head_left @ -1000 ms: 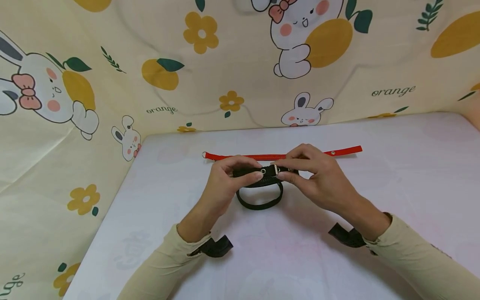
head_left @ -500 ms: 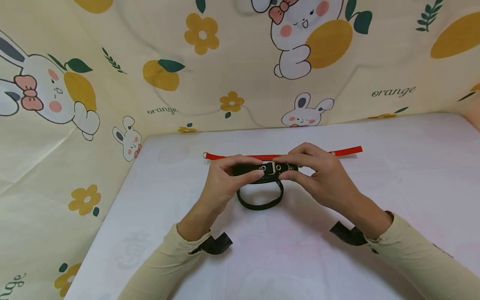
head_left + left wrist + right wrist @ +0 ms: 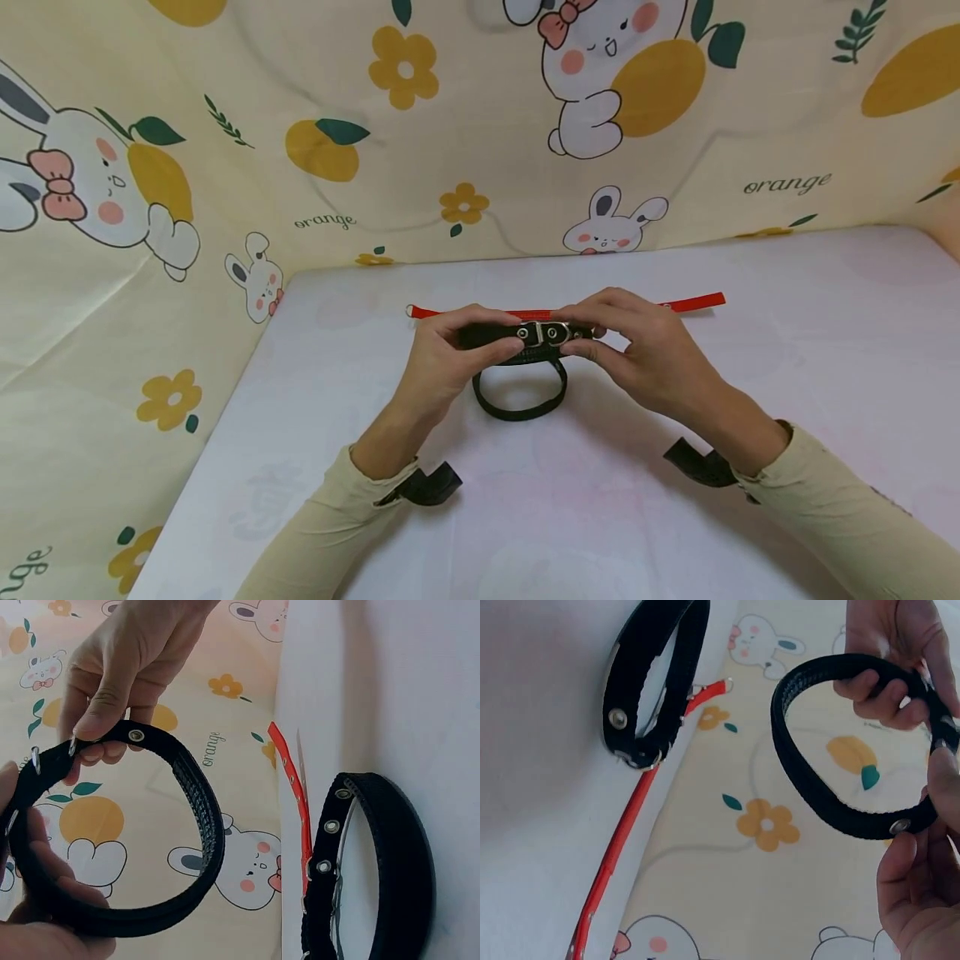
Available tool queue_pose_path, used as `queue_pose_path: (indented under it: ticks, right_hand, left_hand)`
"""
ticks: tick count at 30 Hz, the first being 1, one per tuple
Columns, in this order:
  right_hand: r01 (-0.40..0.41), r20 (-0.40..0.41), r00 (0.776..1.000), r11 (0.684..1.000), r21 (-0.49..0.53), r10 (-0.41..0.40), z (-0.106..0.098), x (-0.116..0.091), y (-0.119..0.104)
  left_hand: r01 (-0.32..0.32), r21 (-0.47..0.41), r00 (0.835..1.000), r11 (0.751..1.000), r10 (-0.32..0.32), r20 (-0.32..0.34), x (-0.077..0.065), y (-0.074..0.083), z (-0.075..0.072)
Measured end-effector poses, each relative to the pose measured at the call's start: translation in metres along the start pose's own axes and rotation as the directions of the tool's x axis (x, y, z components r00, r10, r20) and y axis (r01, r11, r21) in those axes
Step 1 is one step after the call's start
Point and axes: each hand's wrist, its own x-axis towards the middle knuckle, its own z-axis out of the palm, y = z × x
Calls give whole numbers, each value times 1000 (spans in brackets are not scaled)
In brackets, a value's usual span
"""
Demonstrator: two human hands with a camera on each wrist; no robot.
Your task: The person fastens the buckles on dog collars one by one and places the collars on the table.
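Note:
A black buckled collar [image 3: 538, 334] is up off the table, bent into a closed loop, with its metal buckle, D-ring and eyelets facing me. My left hand [image 3: 442, 354] pinches the band left of the buckle between thumb and fingers. On the buckle's other side, my right hand [image 3: 637, 354] pinches the band near an eyelet. The held collar's round loop [image 3: 214, 832] shows whole in the left wrist view. Below the hands, a second black collar [image 3: 519, 414] rests looped on the table. Behind them lies a red collar [image 3: 693, 302], stretched out straight and partly hidden by the hands.
A white-covered table [image 3: 570, 517] spreads under both forearms. At its back and left stands a cream cloth backdrop [image 3: 420, 150] printed with rabbits and oranges. Black straps [image 3: 431, 486] hang at both wrists.
The held collar has tilted and risen slightly, so its buckle and eyelets face me more fully. Both hands keep their grip. The collars on the table have not moved.

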Motion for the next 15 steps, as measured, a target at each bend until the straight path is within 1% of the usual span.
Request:
queue_pose_path:
  ticks: [7,11,15]
  right_hand:
    - [1,-20,1000,999,-54,-2,-1,0,1]
    - [7,-26,1000,997,-76,-9,-3,1,3]
    - [-7,-27,1000,998,-60,5,-4,1,5]
  left_hand:
    - [-13,0,1000,1000,13,12,1,1,-3]
    - [10,31,1000,999,-10,-1,2,1,-4]
    - [36,73,999,997,-35,-15,3,0,-5]
